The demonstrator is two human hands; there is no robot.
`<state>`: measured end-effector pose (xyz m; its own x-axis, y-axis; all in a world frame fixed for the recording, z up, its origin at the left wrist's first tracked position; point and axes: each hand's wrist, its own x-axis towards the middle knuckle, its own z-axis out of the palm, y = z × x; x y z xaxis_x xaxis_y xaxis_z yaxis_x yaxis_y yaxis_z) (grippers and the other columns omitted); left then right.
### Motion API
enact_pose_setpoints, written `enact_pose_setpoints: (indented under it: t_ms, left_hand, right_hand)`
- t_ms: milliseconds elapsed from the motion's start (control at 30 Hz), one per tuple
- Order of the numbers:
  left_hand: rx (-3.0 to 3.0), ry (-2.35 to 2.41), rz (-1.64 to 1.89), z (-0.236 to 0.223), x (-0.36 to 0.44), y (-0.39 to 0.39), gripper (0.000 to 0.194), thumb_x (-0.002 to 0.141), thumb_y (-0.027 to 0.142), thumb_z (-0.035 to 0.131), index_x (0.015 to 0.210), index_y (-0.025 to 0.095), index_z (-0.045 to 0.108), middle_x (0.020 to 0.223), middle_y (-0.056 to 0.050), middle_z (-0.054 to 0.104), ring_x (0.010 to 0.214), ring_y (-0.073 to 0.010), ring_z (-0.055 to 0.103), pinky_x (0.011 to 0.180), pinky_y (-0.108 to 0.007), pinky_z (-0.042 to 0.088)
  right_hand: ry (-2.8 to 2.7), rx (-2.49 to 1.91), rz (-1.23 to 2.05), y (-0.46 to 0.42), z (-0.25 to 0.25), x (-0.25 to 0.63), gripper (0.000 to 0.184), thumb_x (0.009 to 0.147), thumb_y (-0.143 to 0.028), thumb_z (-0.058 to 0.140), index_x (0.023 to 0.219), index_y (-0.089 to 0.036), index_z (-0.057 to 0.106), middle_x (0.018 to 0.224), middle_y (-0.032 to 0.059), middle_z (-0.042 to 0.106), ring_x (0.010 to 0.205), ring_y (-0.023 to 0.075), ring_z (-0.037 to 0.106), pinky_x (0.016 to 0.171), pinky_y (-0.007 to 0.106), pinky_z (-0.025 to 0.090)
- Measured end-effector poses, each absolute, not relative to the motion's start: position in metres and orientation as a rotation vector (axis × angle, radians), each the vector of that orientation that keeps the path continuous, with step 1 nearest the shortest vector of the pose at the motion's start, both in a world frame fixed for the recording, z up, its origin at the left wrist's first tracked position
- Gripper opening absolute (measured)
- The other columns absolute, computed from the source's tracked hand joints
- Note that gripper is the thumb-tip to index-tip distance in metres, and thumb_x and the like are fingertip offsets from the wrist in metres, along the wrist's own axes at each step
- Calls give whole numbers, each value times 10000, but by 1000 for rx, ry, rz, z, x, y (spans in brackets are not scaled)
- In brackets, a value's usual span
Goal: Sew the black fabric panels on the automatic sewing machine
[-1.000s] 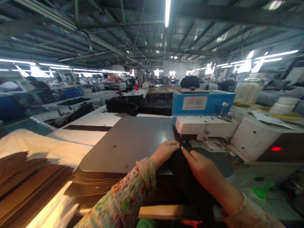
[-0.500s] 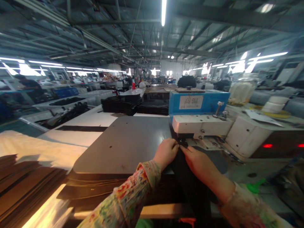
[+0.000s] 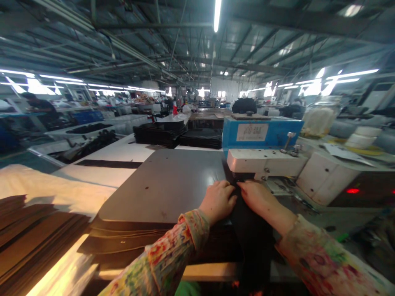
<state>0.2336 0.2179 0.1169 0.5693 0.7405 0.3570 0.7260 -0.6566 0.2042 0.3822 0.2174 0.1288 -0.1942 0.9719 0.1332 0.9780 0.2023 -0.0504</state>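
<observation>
A long dark strip of material runs up from the front edge of the table to the white head of a blue and white machine. My left hand is closed on its left edge, fingers curled, beside the machine head. Close by on the right, my right hand pinches the same strip just below the head, its fingertips partly hidden there. Under my left wrist lies a grey metal plate with rounded corners. Brown sheets are stacked beneath the plate.
More brown sheets lie at the left. Black stacked pieces stand behind the plate, and a dark strip rests on the white table. A glass jar and white spools sit at the right. A person is far left.
My left fingers have curled in more, with the thumb now showing at the side. My right hand has shifted slightly up towards the machine head. The view has turned slightly left.
</observation>
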Motion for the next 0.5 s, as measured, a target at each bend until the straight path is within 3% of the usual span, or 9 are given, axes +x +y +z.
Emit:
enact_pose_setpoints:
  t_ms: [167,500]
  left_hand:
    - [2742,1278,644,117,233,221,270,834,318,448,1052,215,571,1009,-42,552,938,-209,483,791,-340,421]
    - [2750,1297,701,111,234,219,315,840,375,433,1062,186,553,1004,-67,543,945,-218,470,815,-346,410]
  right_hand:
    - [-2404,-1951,-87,224,137,378,342,826,-107,323,952,-143,639,909,116,660,830,225,615,716,306,444]
    - [-2241,-1791,-126,223,113,387,345,845,-134,348,1110,-94,566,1056,135,616,947,200,578,834,293,434]
